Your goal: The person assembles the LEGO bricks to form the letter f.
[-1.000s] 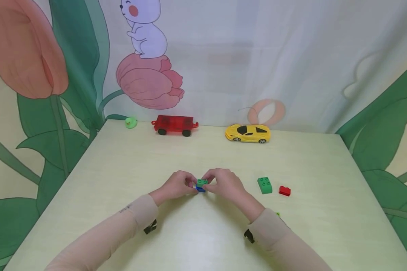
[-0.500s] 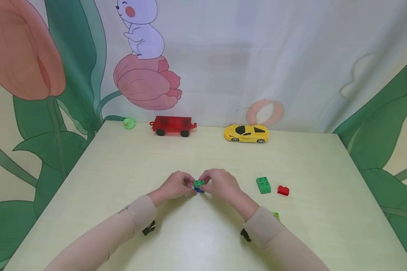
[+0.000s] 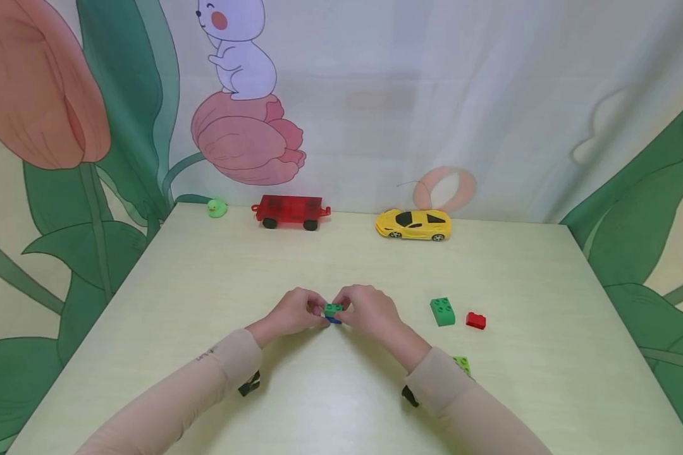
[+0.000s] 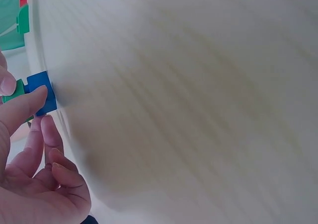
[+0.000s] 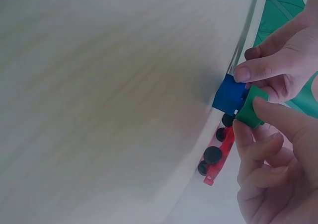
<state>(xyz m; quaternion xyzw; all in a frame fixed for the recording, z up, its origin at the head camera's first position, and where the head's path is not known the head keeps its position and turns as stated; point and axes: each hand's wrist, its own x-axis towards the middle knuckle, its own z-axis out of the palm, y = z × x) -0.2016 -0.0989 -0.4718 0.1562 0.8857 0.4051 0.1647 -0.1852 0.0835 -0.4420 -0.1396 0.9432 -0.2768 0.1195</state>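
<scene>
Near the middle of the table, my left hand [image 3: 295,311] pinches a blue toy building brick [image 5: 228,96] between thumb and fingers. My right hand [image 3: 372,309] grips a small green brick [image 3: 333,308] from the other side. The green brick sits above the blue one, against its studded side. In the left wrist view, a narrow strip of blue shows between the two bodies, so whether they are pressed fully together I cannot tell. Fingertips cover part of both bricks.
Right of the hands lie a larger green brick [image 3: 443,312] and a red brick [image 3: 475,321]. A lime brick [image 3: 461,363] is partly behind the right sleeve. Along the back edge stand a green duck [image 3: 217,208], a red wagon [image 3: 291,210] and a yellow car [image 3: 413,225].
Both hands stay on the two bricks, nearly still. The right forearm has shifted slightly left, and more of the lime brick shows beside the sleeve. The head view has moved a little.
</scene>
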